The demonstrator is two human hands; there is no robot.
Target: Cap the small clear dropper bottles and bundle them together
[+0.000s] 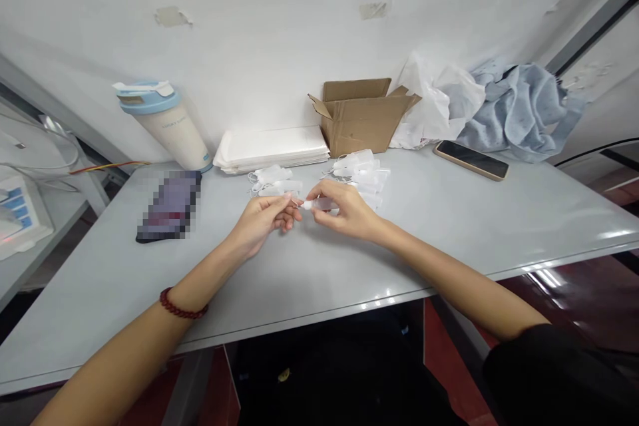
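I see right hand (352, 211) pinching white-capped tube (324, 203); left hand (260, 221), can't tell if gripping. Tumbler (174, 132), 10 o'clock: "LUCKY", rest blurred.

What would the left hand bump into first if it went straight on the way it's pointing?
The left hand would probably meet the small white cap at the right hand first; whether they already touch is unclear.
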